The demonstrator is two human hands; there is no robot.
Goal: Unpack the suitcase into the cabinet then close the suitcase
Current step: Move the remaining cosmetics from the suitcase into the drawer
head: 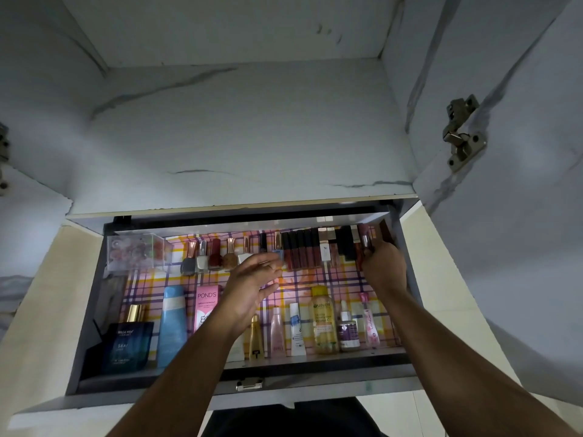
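Note:
A pulled-out cabinet drawer (246, 378) lined with checked paper holds cosmetics. My right hand (383, 266) reaches into its back right corner and grips a small lipstick tube (366, 242) beside a row of dark lipsticks (299, 249). My left hand (252, 285) hovers over the drawer's middle, fingers straight and palm turned right, holding nothing. Nail polish bottles (209, 257) line the back left. The suitcase is out of view.
A clear plastic box (135, 252) sits in the back left corner. Along the front stand a dark perfume box (126, 345), a blue bottle (172, 323), a Pond's carton (205, 307) and a yellow Garnier bottle (323, 320). An open cabinet shelf (239, 130) lies above; a door with hinge (462, 134) stands right.

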